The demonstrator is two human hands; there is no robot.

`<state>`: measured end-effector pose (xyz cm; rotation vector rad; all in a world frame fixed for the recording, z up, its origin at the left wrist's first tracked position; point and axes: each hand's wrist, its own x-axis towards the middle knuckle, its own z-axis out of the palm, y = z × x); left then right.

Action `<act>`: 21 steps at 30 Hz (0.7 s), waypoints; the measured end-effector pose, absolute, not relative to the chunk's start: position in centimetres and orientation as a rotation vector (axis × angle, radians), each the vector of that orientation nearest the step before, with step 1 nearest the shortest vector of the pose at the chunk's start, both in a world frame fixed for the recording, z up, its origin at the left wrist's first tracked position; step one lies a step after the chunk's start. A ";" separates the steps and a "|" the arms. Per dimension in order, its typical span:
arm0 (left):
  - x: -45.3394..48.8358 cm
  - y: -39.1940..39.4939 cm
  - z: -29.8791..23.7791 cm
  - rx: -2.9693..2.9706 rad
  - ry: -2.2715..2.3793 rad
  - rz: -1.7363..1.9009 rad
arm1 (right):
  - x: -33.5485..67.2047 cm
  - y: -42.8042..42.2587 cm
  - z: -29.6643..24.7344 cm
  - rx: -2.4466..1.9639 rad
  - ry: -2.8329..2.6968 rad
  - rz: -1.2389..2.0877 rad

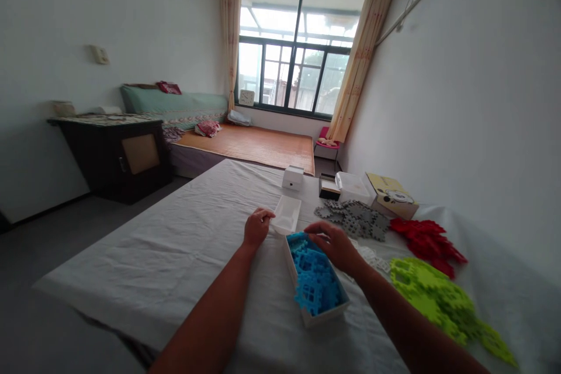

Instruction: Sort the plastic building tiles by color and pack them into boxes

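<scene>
My left hand (258, 227) has its fingers curled together at the left edge of a shallow white tray (287, 217), with the fingertips pinching that edge. A white rectangular box (319, 320) stands close in front of me, full of blue interlocking plastic pieces (316, 278). Over the box's far right corner is my right hand (332, 241), its fingers stretched toward the blue pieces and somewhat apart. I see nothing in its grip. The tray lies just beyond the box's far end.
On the cloth-covered table (184, 251) lie grey pieces (355, 219), white pieces (372, 258), red pieces (427, 242) and green pieces (432, 295). Behind stand a small white box (293, 177), a black box (328, 187), a clear container (352, 187) and a yellow carton (390, 194).
</scene>
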<state>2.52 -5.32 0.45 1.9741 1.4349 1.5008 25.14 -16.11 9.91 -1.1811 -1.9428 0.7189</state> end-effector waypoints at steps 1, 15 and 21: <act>2.5 -5.3 0.4 1.971 1.438 1.501 | 25.2 -16.8 10.2 -1.201 -1.955 0.701; 2.7 -5.3 0.3 1.999 1.410 1.500 | 26.8 -22.5 11.0 -1.173 -2.416 0.511; 2.7 -5.1 0.3 1.993 1.454 1.461 | 27.0 -19.8 8.5 -1.301 -2.188 0.372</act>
